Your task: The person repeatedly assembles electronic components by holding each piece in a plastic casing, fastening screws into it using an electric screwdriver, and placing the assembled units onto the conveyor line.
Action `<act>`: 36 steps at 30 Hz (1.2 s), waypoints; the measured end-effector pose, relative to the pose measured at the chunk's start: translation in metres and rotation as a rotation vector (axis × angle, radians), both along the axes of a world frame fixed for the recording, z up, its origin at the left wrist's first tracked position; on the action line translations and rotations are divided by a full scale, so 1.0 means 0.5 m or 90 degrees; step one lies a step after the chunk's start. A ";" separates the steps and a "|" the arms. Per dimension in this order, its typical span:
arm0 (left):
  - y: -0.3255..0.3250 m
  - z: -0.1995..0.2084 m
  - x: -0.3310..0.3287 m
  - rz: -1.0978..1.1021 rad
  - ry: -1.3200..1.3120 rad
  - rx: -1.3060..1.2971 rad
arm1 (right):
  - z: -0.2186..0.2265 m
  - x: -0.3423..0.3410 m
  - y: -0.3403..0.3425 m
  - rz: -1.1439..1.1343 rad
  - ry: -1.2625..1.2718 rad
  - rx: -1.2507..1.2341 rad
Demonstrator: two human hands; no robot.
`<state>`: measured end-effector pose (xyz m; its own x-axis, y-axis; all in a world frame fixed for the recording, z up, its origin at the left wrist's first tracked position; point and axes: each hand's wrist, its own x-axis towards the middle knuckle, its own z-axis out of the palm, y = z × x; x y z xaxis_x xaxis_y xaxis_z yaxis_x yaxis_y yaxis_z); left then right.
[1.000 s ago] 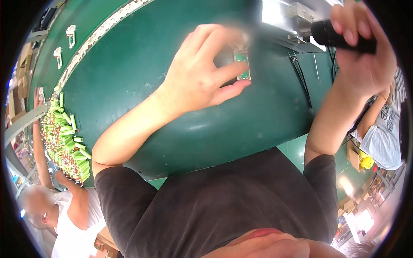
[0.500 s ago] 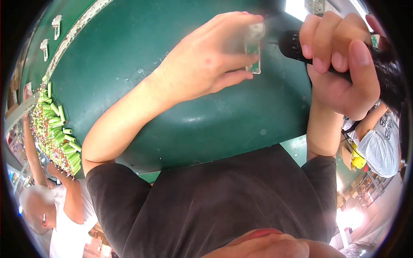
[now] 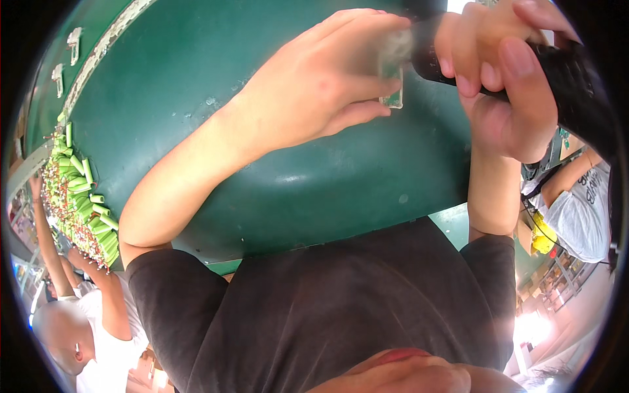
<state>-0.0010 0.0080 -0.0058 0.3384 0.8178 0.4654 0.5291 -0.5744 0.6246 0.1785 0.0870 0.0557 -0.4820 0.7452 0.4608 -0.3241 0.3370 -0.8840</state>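
Note:
My left hand [image 3: 321, 82] is closed on a small clear plastic case [image 3: 392, 95], pinching it between thumb and fingers above the table. The case's upper part is blurred. In my right hand [image 3: 508, 78] is a black electric screwdriver [image 3: 560, 82], lying across my palm with my fingers wrapped around it. Its front end points left and reaches the upper end of the case. Whether its tip touches a screw there is hidden by blur.
A green table [image 3: 288, 180] lies beneath my hands. At its left edge is a heap of light-green tubes with wires [image 3: 82, 196]. Two clear plastic cases [image 3: 73, 46] rest beyond the pale strip [image 3: 105, 49]. A person in white [image 3: 108, 327] is at lower left, another in grey [image 3: 580, 216] at right.
My right hand has brought the screwdriver left and slightly up, closing the gap to the clear plastic case. My left hand keeps its hold on the case, nearly still.

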 end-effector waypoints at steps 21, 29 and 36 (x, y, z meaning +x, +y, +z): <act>0.199 0.130 -0.239 0.317 0.173 0.044 | -0.015 -0.007 0.004 0.055 -0.004 0.072; 0.418 0.069 -0.309 0.339 0.215 0.031 | -0.031 -0.024 0.006 -0.014 0.096 0.033; 0.614 0.034 -0.274 0.125 0.039 -0.186 | -0.039 -0.025 -0.005 0.029 0.160 0.000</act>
<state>-0.1381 0.3151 0.0112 0.1821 0.9656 0.1859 0.6530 -0.2601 0.7113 0.1657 0.0846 0.0362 -0.3851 0.7251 0.5709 -0.5484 0.3177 -0.7735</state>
